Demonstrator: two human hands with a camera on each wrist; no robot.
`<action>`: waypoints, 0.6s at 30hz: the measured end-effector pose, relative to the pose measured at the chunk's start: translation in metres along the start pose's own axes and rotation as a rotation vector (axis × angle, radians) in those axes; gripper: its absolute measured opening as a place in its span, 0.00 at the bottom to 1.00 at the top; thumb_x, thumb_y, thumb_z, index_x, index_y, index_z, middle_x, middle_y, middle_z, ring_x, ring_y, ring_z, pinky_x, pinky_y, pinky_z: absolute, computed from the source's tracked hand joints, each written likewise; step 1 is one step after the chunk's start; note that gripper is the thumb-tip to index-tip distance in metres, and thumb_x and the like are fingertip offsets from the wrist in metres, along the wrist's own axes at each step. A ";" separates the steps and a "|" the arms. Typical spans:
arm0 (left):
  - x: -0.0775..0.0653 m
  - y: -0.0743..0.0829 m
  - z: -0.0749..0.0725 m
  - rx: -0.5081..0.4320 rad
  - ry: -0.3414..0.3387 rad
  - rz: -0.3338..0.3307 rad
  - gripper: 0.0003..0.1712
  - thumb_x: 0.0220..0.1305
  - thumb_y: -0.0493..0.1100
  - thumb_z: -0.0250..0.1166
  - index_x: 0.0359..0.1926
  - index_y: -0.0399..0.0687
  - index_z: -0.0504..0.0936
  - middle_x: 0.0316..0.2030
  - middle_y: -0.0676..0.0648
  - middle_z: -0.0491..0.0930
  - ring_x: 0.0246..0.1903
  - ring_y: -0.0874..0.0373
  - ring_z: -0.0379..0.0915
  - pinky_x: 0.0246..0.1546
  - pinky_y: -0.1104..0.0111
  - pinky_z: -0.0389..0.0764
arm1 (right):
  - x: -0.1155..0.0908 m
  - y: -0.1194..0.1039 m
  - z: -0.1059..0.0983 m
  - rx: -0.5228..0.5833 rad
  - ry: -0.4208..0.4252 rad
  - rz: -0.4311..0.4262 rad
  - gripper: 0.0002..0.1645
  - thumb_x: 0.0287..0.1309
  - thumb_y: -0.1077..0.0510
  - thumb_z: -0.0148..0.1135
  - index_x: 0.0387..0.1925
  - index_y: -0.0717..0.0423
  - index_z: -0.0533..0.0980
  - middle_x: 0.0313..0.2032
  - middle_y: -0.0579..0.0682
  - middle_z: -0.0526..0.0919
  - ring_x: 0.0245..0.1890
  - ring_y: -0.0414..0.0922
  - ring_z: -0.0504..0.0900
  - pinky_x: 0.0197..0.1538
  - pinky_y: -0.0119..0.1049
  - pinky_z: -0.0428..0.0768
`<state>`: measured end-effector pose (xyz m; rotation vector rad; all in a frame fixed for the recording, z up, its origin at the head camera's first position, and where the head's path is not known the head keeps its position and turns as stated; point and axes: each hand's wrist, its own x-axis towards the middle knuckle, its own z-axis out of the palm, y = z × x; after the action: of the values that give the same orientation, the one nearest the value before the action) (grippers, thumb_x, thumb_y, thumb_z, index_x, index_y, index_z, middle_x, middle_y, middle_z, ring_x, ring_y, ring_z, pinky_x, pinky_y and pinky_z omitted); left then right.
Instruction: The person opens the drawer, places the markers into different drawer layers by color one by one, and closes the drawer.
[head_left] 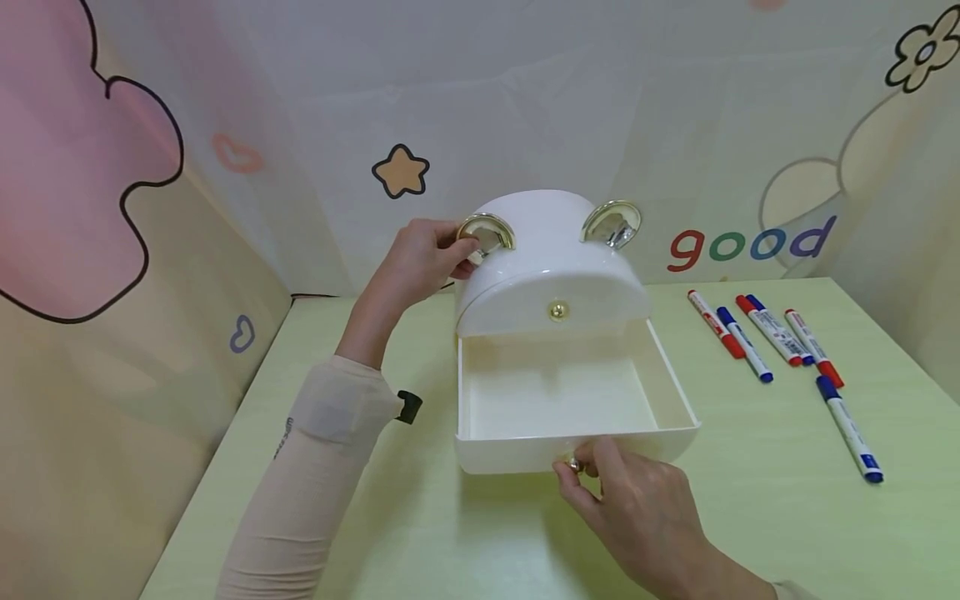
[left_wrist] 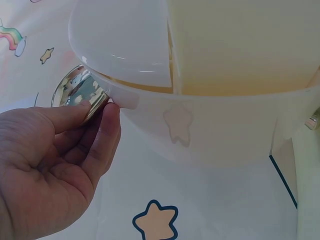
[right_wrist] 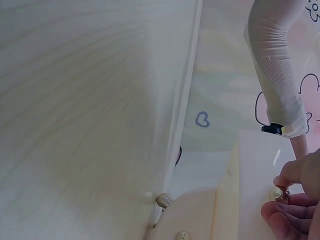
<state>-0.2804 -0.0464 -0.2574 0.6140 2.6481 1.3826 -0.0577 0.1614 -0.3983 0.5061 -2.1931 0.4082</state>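
A white storage box (head_left: 540,229) with two shiny gold ears stands on the table. Its lower drawer (head_left: 502,454) is pulled far out toward me, and the bare white bottom shows inside. With thumb and fingers, my left hand (head_left: 420,262) grips the left gold ear (left_wrist: 80,92). My right hand (head_left: 645,508) pinches the small gold knob (right_wrist: 278,194) on the drawer's front. Above the drawer, the box's rounded upper front carries another gold knob (head_left: 557,311). The right ear (head_left: 611,223) is untouched.
Several red and blue markers lie right of the box, including a blue marker (head_left: 849,429) nearest me. The pale green table (head_left: 390,517) meets a printed backdrop (head_left: 525,108) close behind the box. A side wall (head_left: 165,400) rises at the left.
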 end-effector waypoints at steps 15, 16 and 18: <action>0.001 -0.002 0.000 0.008 0.002 -0.005 0.13 0.77 0.42 0.62 0.55 0.40 0.85 0.43 0.40 0.86 0.40 0.51 0.86 0.48 0.66 0.85 | 0.002 -0.001 -0.027 -0.013 -0.151 0.129 0.36 0.73 0.25 0.40 0.39 0.47 0.80 0.25 0.36 0.82 0.20 0.29 0.73 0.18 0.22 0.66; 0.001 -0.002 0.000 0.007 0.002 -0.003 0.13 0.77 0.41 0.62 0.55 0.40 0.85 0.43 0.40 0.86 0.40 0.51 0.86 0.48 0.66 0.85 | 0.002 0.000 -0.031 -0.022 -0.164 0.146 0.37 0.72 0.24 0.39 0.39 0.46 0.81 0.25 0.36 0.81 0.20 0.28 0.72 0.18 0.22 0.64; 0.000 -0.002 -0.001 0.005 0.002 -0.003 0.14 0.77 0.42 0.62 0.55 0.40 0.85 0.43 0.40 0.86 0.40 0.51 0.86 0.48 0.66 0.85 | 0.003 0.004 -0.038 -0.042 -0.170 0.164 0.39 0.72 0.23 0.38 0.38 0.47 0.81 0.24 0.35 0.80 0.19 0.28 0.71 0.17 0.21 0.63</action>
<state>-0.2815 -0.0476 -0.2586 0.6092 2.6539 1.3771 -0.0366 0.1808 -0.3737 0.3503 -2.4116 0.4184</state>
